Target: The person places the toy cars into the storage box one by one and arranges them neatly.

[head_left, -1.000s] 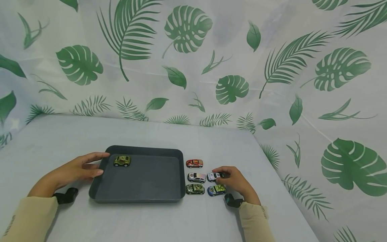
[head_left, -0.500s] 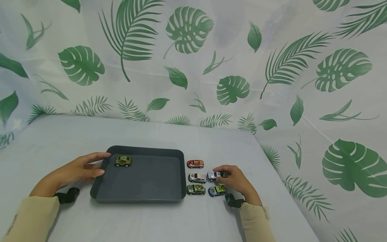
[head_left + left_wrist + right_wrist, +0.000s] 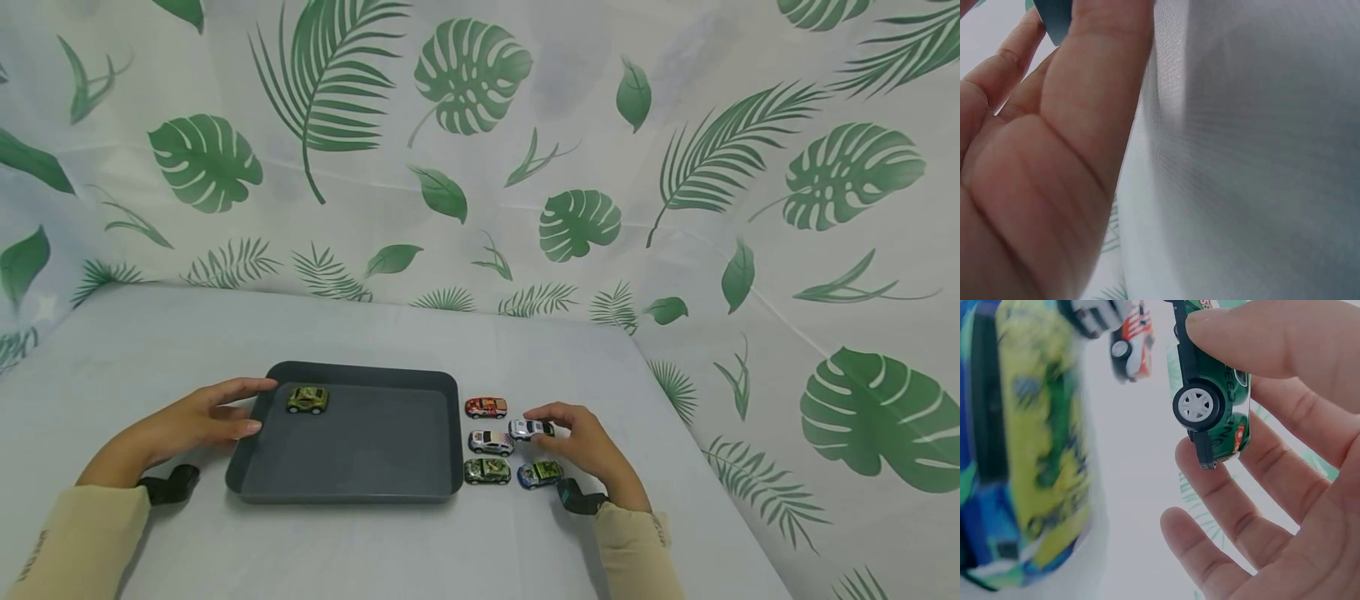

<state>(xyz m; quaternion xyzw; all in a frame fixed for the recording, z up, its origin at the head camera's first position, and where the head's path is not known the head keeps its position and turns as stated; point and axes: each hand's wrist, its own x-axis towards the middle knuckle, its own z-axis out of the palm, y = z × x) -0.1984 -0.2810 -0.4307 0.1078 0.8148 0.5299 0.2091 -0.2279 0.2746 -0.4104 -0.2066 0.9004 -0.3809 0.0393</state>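
My right hand [image 3: 581, 442] pinches a small toy car [image 3: 528, 428] between thumb and fingers, right of the tray. From above this car looks white and silver; in the right wrist view the toy car [image 3: 1229, 419] shows a dark green side and white wheel hubs, with other fingers spread below it. At the left, my left hand [image 3: 187, 417] touches the left rim of a dark grey tray [image 3: 345, 467], its index finger and thumb extended and apart. A green camouflage toy car [image 3: 307, 399] sits in the tray's far left corner.
Beside the tray's right wall stand a red toy car [image 3: 486, 407], a white patterned toy car [image 3: 491, 442] and a dark camouflage toy car [image 3: 487, 471]. A blue and yellow toy car [image 3: 540, 474] lies just nearer than the right hand. A leaf-print cloth [image 3: 465, 167] hangs behind the table.
My right hand has shifted slightly farther away and left with the pinched toy car, toward the white patterned one. The left hand stays at the tray's rim.
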